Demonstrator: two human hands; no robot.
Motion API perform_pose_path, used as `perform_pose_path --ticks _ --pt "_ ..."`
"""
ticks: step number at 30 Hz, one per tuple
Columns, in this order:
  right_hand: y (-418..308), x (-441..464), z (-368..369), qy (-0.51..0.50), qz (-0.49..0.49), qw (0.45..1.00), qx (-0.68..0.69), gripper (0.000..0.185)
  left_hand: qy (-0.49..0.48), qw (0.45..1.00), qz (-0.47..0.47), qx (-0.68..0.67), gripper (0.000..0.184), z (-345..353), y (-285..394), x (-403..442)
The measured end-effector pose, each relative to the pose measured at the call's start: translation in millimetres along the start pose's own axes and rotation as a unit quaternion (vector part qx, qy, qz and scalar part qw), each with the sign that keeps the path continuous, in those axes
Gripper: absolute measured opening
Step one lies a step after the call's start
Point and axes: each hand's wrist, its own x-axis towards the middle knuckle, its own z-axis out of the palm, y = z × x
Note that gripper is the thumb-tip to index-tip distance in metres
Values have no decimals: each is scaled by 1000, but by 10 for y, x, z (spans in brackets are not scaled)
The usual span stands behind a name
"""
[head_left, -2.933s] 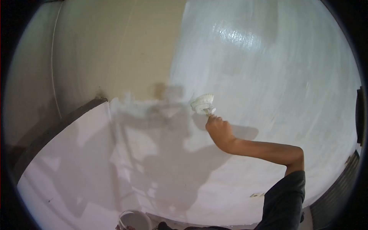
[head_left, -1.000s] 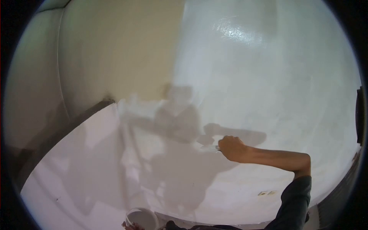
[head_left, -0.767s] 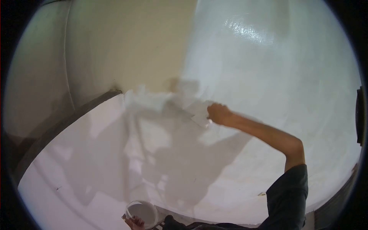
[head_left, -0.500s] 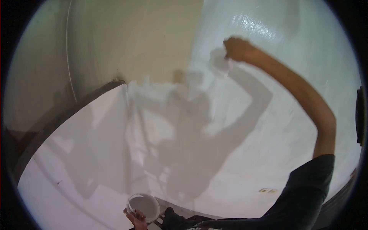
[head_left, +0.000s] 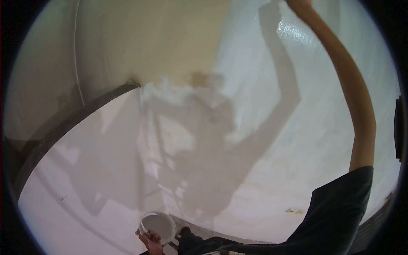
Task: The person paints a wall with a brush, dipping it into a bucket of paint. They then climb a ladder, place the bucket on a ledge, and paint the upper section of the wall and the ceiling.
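Note:
My right hand is raised high against the wall, at the top edge of the view and partly cut off. Its fingers look closed, but whatever they hold is hidden. Just below it the wall has a wet, shiny white patch. Low in the view, my left hand grips the near rim of a round white bucket. Pale grey-white paint shows inside the bucket.
A beige area meets the white coat at upper left centre. A dark ledge curves down the left side above a white lower wall. A wall socket sits low right. Ladder-like rungs stand beside the bucket.
My right hand has moved up and to the right along the wall, the arm straightening, and its shadow has risen with it. My left hand and the bucket have barely moved.

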Motion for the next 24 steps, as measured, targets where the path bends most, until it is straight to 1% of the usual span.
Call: perform_pose_path --ticks 1,2,3,4,5,6,7,8,9,10,11,13,16,19,21,23,24 --pt "-164 -188 43 -2 -5 1000 22 12 12 1000 -10 -1 44 -30 1 29" --pt "-345 -216 -95 -56 6 990 128 14 -23 999 -40 -9 44 -142 118 -7" --pt "-484 -398 -129 -74 -65 991 88 17 -58 996 -59 -19 45 -220 150 11" --pt "-718 -707 -592 -61 -91 988 107 14 -92 992 -78 -27 45 -278 165 -7" --pt "-889 -947 -643 -122 -95 976 154 12 -67 997 -28 -4 46 -271 101 0" --pt "-1045 -1162 -779 -204 -95 961 161 12 -49 998 21 18 47 -256 39 68" --pt "-1195 -1472 -790 -134 -134 968 165 11 -29 996 70 42 49 -254 -3 86" --pt "-1372 -1730 -864 -163 -117 961 190 9 -30 996 71 53 50 -199 26 38" --pt "-1529 -1999 -943 -180 -130 955 196 7 -32 995 72 63 50 -89 66 -31" --pt "-1660 -2262 -970 -203 -145 937 245 7 -33 994 75 73 50 -47 73 -86" --pt "-1775 -2510 -1101 -208 -186 932 233 7 -37 994 68 76 50 -43 56 -72" --pt "-2141 -2911 -1119 -310 -183 896 259 9 -44 994 58 85 51 -94 69 -8" --pt "-2239 -2955 -1304 -398 -203 841 304 10 -41 999 9 34 40 -272 35 169" --pt "-2206 -2886 -1329 -371 -223 829 354 10 -128 991 -41 17 40 -576 94 555" --pt "-2164 -2722 -1130 -309 -266 827 386 10 -121 992 -22 14 41 -561 97 526" --pt "-2198 -2482 -863 -261 -256 870 331 16 -118 993 -11 19 41 -510 80 480" --pt "-2163 -2177 -758 -325 -236 850 339 22 -111 994 -10 18 41 -468 82 431"
